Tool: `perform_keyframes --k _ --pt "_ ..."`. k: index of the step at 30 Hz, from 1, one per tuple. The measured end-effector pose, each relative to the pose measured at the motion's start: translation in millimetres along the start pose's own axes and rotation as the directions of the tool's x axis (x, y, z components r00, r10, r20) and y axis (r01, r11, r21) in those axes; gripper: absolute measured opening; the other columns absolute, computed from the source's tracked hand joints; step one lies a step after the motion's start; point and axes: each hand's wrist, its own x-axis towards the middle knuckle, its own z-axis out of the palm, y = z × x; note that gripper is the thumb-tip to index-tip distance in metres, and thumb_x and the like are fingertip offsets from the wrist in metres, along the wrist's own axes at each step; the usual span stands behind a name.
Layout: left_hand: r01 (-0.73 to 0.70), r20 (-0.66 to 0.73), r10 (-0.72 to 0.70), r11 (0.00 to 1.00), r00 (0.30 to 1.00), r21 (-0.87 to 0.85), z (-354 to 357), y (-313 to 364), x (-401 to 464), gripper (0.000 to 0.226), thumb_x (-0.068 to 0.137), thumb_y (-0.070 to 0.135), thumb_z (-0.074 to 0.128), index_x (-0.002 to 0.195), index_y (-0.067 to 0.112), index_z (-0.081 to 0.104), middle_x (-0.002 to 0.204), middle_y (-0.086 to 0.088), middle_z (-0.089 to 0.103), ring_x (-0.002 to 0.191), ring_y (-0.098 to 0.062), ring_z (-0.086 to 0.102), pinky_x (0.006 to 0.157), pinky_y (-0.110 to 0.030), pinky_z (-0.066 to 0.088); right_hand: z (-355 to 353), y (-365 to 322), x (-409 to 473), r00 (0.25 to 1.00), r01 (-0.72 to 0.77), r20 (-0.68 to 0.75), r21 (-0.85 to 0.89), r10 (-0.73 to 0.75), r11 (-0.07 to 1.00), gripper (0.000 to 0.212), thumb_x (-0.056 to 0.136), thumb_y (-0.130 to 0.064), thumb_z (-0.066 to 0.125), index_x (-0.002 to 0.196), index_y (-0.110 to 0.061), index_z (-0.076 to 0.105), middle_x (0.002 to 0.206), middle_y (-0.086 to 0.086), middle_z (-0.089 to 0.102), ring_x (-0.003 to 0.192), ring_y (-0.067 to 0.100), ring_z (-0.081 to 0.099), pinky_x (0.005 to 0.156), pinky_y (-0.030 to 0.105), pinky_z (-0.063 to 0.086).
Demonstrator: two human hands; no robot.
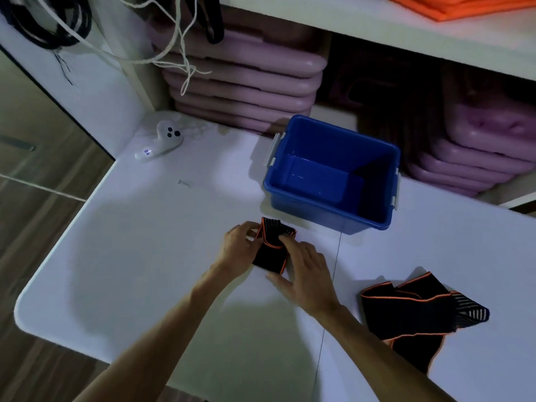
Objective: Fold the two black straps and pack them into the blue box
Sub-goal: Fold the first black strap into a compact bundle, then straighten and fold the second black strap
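A black strap with orange edging (271,250) lies folded into a small bundle on the white table, just in front of the blue box (327,204). My left hand (239,250) holds the bundle's left side with curled fingers. My right hand (301,271) lies over its right side, fingertips pressing on top and thumb at the near edge. The second black strap (412,314) lies loose and crumpled on the table to the right, with a striped end showing. The blue box stands open with nothing inside.
A white handheld device (159,143) lies at the table's far left corner. Stacks of pink lids or trays (246,82) fill the shelves behind the box. White cord and black cables (43,27) hang at the upper left. The table's rounded edge (23,309) is at the left.
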Motion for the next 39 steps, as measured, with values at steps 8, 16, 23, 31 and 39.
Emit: perform_keyframes --k 8,16,23,31,39 --pt "-0.037 -0.037 0.033 0.996 0.999 -0.086 4 14 19 0.039 0.086 -0.007 0.050 0.119 0.008 0.063 0.110 -0.011 0.069 0.095 -0.023 0.066 0.080 -0.025 0.051 -4 2 20 0.994 -0.101 -0.035 -0.005 0.101 0.995 0.072 0.088 -0.039 0.065 0.148 -0.028 0.028 0.142 -0.002 0.049 0.120 0.019 0.047 0.095 0.033 0.043" --pt "-0.385 -0.181 0.406 0.912 0.896 0.142 8 7 -15 0.028 0.088 0.011 0.050 0.113 0.010 0.061 0.113 -0.010 0.060 0.102 -0.029 0.055 0.092 -0.039 0.044 -13 -6 -9 0.981 -0.172 -0.081 0.083 0.178 0.982 0.065 0.094 -0.041 0.054 0.150 -0.035 0.023 0.155 -0.012 0.031 0.135 0.011 0.035 0.107 0.032 0.036" --pt "-0.657 0.030 0.661 0.739 0.750 0.152 50 40 -49 0.024 0.091 0.020 0.050 0.111 0.015 0.063 0.114 -0.001 0.057 0.105 -0.022 0.052 0.094 -0.036 0.043 -35 1 -72 0.881 -0.339 -0.326 0.071 0.343 0.938 0.041 0.095 -0.030 0.057 0.136 -0.026 0.050 0.142 -0.002 0.047 0.131 0.020 0.043 0.106 0.037 0.038" --pt "-0.726 0.498 0.622 0.688 0.605 0.022 131 82 -78 0.046 0.090 0.040 0.047 0.132 0.020 0.047 0.126 0.002 0.048 0.114 -0.020 0.047 0.099 -0.037 0.044 -66 37 -164 0.606 -0.668 -0.501 0.100 0.617 0.737 0.034 0.090 -0.027 0.059 0.123 -0.020 0.060 0.131 0.002 0.056 0.127 0.026 0.047 0.105 0.043 0.040" --pt "-0.671 0.560 0.518 0.736 0.646 0.093 177 98 -100 0.050 0.089 0.023 0.063 0.136 0.020 0.045 0.126 -0.004 0.059 0.117 -0.024 0.051 0.098 -0.039 0.045 -83 83 -222 0.471 -0.784 -0.238 0.327 0.849 0.527 0.040 0.098 -0.039 0.049 0.136 -0.026 0.048 0.134 0.001 0.053 0.124 0.026 0.047 0.102 0.042 0.042"
